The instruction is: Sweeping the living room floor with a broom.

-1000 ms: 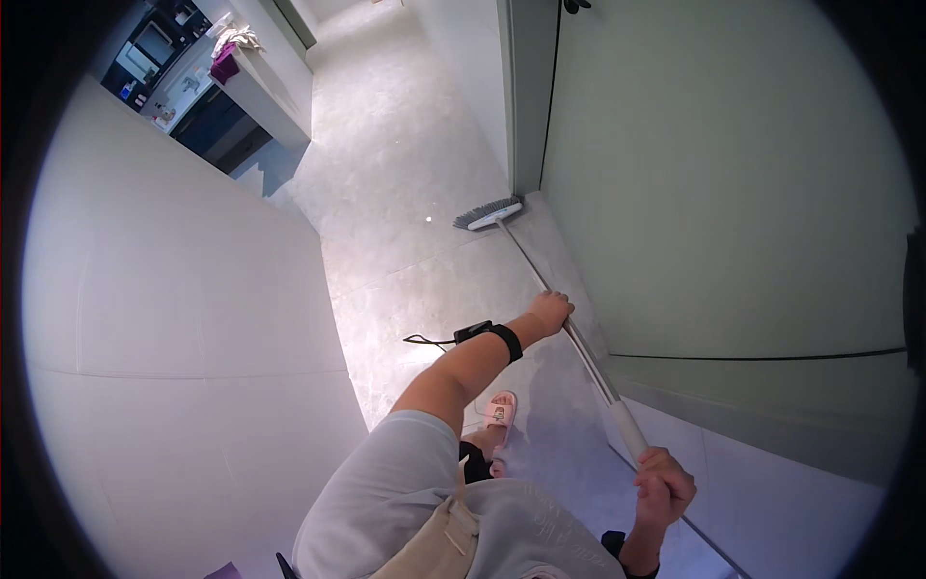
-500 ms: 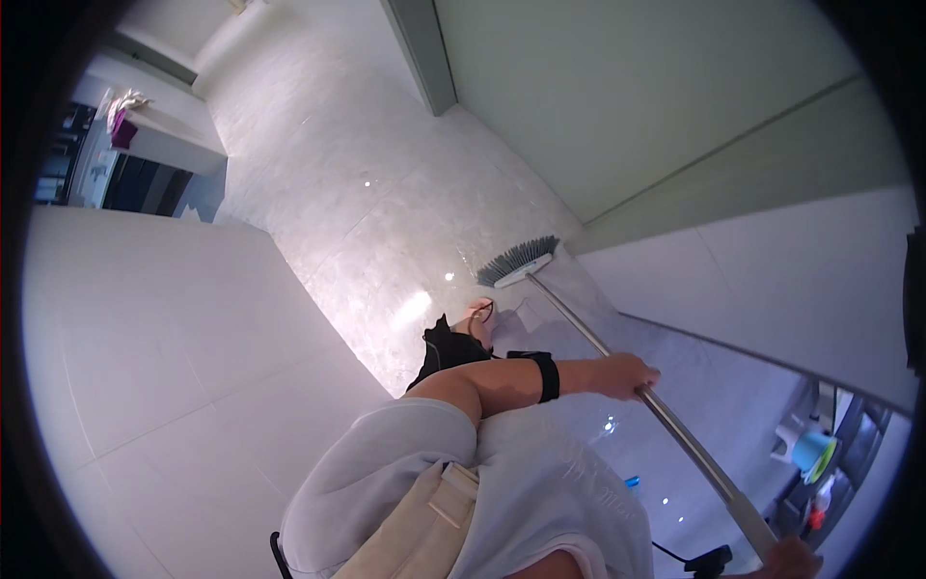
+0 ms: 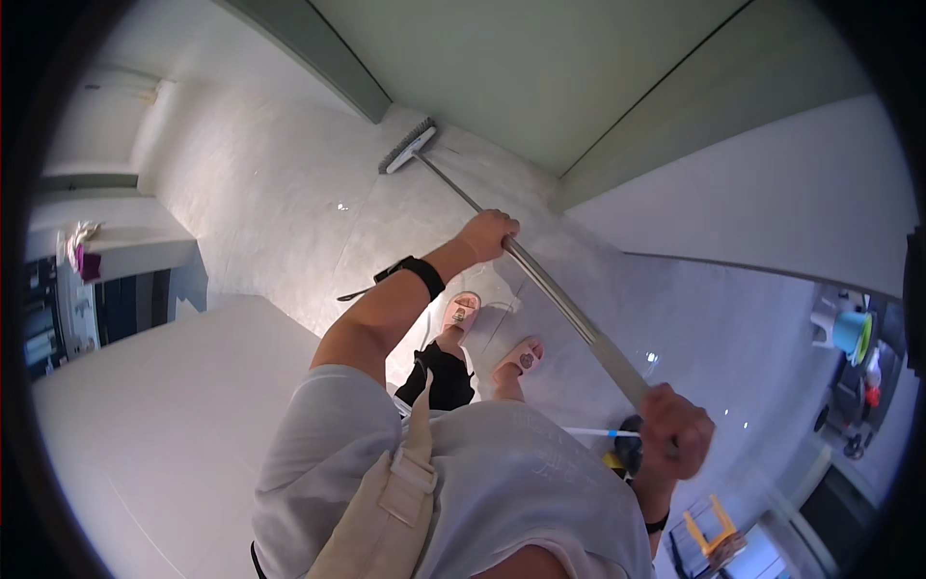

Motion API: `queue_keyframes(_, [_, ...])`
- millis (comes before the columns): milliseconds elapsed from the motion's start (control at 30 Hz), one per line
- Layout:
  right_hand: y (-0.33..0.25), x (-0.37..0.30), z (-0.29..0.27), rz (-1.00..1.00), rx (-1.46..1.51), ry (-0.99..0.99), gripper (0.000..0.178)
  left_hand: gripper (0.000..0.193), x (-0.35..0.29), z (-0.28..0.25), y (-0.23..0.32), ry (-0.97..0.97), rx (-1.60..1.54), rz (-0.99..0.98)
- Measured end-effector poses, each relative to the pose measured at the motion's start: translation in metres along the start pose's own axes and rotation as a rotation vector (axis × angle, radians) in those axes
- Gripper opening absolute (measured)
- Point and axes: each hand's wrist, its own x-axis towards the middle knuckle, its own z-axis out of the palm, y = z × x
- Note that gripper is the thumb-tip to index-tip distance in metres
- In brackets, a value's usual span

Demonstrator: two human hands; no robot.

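Steel pole [image 3: 550, 289]: slants from lower right up to the brush head, gripped in two places for leverage.
Brush head [image 3: 407, 147]: bristles down on the pale floor [image 3: 289, 222], just beside the foot of the green wall [image 3: 540, 68]; pole tilted so the bristles press flat.
Left hand [image 3: 487, 234]: fingers curled fully round the pole midway, arm stretched forward to steer; black wrist strap [image 3: 422, 275] behind it.
Right hand [image 3: 677, 431]: closed tight over the pole's upper end near the body, acting as pivot; slightly blurred, finger detail unclear.
Feet: in pink slippers [image 3: 461, 311], planted apart under the pole for balance.
Bag strap [image 3: 410, 473]: beige, across a grey shirt, out of the arms' way.
Surroundings: white counter [image 3: 145, 425] at left; blue bucket [image 3: 851, 331] and yellow stool [image 3: 712, 533] well apart at right.
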Motion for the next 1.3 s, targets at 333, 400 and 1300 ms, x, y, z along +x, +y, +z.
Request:
queue_keyframes(333, [-0.183, -0.051, -0.033, 0.418, -0.259, 0.728, 0.034, 0.015, 0.008, 0.107, 0.188, -0.344, -0.461, 0.400])
queue_keyframes(400, [-0.225, -0.056, -0.043, 0.436, -0.220, 0.641, 0.031, 0.016, -0.015, 0.087, 0.222, -0.450, -0.510, 0.414])
queue_keyframes(1300, [-0.268, -0.101, -0.178, 0.138, -0.267, 0.025, 0.018, 0.019, -0.009, 0.199, 0.394, -0.247, -0.597, 0.345])
